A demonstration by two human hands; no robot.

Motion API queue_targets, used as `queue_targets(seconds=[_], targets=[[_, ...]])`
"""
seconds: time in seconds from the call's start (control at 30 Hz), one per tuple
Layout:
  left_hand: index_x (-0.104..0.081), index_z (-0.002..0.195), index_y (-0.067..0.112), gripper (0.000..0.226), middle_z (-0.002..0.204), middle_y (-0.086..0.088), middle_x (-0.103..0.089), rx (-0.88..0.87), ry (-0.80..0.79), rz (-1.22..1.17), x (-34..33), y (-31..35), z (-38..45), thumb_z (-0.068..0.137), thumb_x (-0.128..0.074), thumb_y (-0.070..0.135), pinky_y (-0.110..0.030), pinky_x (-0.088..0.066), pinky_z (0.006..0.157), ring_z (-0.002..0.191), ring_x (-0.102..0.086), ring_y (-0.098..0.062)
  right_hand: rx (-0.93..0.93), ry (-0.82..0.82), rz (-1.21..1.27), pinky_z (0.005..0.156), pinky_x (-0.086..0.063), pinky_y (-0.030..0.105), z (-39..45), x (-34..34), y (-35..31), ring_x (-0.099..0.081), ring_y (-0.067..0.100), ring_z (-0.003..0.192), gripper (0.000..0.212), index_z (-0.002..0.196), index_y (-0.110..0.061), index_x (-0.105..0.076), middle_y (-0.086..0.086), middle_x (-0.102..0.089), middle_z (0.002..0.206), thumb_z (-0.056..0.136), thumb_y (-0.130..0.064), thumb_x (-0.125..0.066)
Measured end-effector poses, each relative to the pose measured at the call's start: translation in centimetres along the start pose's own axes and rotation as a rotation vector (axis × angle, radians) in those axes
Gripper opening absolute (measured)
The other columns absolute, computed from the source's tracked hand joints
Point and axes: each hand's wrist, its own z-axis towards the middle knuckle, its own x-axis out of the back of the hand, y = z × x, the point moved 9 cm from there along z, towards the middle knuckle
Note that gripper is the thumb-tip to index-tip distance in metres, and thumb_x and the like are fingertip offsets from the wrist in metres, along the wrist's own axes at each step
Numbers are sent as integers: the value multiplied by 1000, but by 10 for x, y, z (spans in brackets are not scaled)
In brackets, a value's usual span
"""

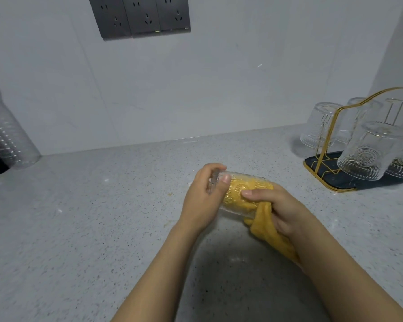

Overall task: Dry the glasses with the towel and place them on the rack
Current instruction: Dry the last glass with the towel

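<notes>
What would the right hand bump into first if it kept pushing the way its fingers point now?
Probably the left hand: the right hand pushes the yellow towel leftward into the glass, whose base that hand grips. Depth is uncertain.

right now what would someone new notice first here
The yellow towel, stuffed into a glass held sideways over the counter at centre; the left hand grips its base and the right hand works the towel. Next, the gold rack at far right, with glasses hung upside down.
</notes>
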Motion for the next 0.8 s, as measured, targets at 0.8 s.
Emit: queue_targets(seconds=[0.8], targets=[[-58, 73, 8, 54, 67, -14, -57, 503, -75, -69, -5, -45, -3, 99, -39, 51, -29, -43, 44, 51, -54, -23, 96, -30, -598, 81, -52, 38, -8, -23, 16, -66, 30, 94, 27, 103, -16, -65, 10, -71, 98, 78, -7, -65]])
